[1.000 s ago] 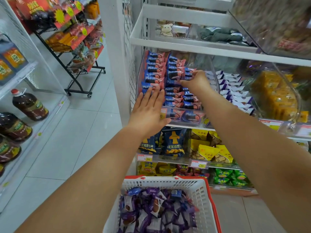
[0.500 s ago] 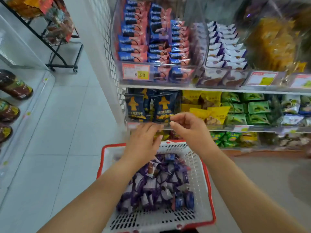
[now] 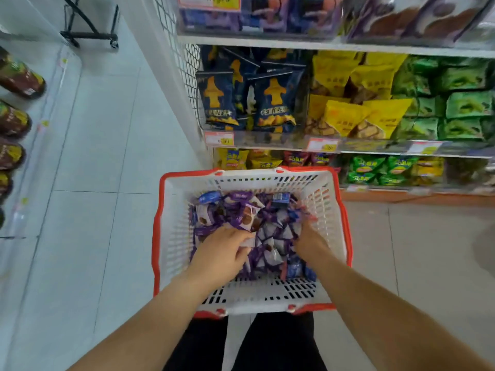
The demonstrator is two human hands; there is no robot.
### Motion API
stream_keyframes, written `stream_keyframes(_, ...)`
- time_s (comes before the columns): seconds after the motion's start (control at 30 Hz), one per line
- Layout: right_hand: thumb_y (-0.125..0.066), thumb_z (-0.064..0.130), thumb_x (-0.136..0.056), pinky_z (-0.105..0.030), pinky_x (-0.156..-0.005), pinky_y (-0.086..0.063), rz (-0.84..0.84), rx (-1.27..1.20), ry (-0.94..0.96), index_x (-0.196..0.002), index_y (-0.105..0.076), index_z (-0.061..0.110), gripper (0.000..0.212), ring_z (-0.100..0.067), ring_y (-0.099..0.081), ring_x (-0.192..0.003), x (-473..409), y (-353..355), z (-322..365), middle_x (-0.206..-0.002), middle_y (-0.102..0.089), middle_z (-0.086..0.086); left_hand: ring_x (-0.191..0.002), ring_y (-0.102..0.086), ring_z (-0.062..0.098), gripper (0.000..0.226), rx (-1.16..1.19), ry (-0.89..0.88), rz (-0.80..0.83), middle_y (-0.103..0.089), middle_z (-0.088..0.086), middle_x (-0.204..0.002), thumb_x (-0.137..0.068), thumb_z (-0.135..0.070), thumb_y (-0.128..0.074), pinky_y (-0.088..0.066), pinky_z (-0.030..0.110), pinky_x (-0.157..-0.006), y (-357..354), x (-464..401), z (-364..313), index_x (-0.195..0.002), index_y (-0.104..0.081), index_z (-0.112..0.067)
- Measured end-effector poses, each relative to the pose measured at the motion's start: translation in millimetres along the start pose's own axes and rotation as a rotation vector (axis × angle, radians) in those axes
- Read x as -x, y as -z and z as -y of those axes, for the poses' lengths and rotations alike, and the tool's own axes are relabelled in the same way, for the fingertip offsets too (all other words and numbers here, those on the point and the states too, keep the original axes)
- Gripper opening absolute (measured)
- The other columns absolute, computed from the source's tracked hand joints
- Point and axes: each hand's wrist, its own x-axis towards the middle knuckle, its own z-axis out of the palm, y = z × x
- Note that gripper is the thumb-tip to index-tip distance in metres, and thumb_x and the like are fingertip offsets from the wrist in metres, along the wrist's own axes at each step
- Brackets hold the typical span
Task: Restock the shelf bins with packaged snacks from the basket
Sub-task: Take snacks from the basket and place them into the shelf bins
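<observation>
Both grips are down in the basket (image 3: pixel 171 236) now: the left hand (image 3: pixel 219 253) is curled over a purple-and-white packet, fingers closed on it, while the right hand (image 3: pixel 308 239) is pushed into the pile by the far wall, its fingers buried, so whether anything is held there cannot be told. The packaged snacks (image 3: pixel 267 236) are heaped in the middle of the white, red-rimmed basket, which is stood on the floor just before the person's legs, close under the shelving, presumably so that a handful can be lifted straight up. A gathering step is judged to be in hand, with plenty of stock left. Above, clear shelf bins (image 3: pixel 348 22) with purple and brown packs are seen at the top edge; lower down, dark blue bags (image 3: pixel 273 103), yellow bags (image 3: pixel 345 116) and green bags (image 3: pixel 466 108) are shelved behind price tags (image 3: pixel 219 138). Dark bottles (image 3: pixel 16 76) are lined along the left, and a black wheeled rack (image 3: pixel 88 36) is parked up the aisle. Nothing is seen blocking the lift, though the projecting shelf edge must be cleared.
</observation>
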Motion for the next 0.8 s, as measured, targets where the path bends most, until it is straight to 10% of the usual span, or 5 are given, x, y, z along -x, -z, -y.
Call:
stream_keyframes(0.17, -0.045, 0.001, -0.095, -0.037, -0.092, -0.048, -0.053, -0.108, 0.018, -0.155, -0.016, 0.016, 0.068, -0.034, -0.053, -0.120, -26.9, 4.5, 2.9, -0.142, -0.046, -0.017, -0.121, -0.047, 0.014, 0.037, -0.060, -0.031, -0.037, -0.056, -0.008, -0.133, -0.101, -0.036, -0.046, -0.040, 0.030, -0.100, -2.1, 4.4, 9.0, -0.137, -0.051, -0.030)
stream_keyframes(0.4, -0.065, 0.015, -0.091, -0.017, -0.040, -0.038, -0.017, -0.589, 0.018, -0.110, -0.061, 0.012, 0.019, -0.009, -0.064, -0.051, 25.8, 60.3, 49.3, -0.063, -0.068, 0.002, -0.119, -0.048, 0.008, 0.035, 0.187, 0.038, -0.079, -0.058, -0.014, -0.128, -0.099, -0.034, -0.051, -0.041, 0.026, -0.096, 16.6, 1.5, 3.9, -0.134, -0.053, -0.032)
stream_keyframes(0.6, -0.065, 0.033, -0.089, -0.018, -0.039, -0.038, 0.427, -1.112, 0.109, -0.094, -0.060, 0.012, 0.023, -0.011, -0.055, -0.045, 106.4, 101.0, 84.5, -0.056, -0.059, -0.001, -0.117, -0.051, 0.002, 0.054, 0.637, 0.112, -0.201, -0.046, -0.014, -0.136, -0.092, -0.034, -0.066, -0.043, 0.024, -0.098, 56.7, -7.0, -22.2, -0.140, -0.041, -0.034)
stream_keyframes(0.8, -0.056, 0.035, -0.093, -0.021, -0.047, -0.020, 0.615, -1.331, 0.244, -0.071, -0.069, 0.021, 0.029, -0.008, -0.032, -0.042, 149.2, 115.8, 104.8, -0.047, -0.037, 0.005, -0.088, -0.066, 0.000, 0.023, 1.069, 0.148, -0.265, -0.067, -0.006, -0.106, -0.091, -0.020, -0.068, -0.052, 0.013, -0.071, 93.7, -1.7, -56.2, -0.108, -0.054, -0.029)
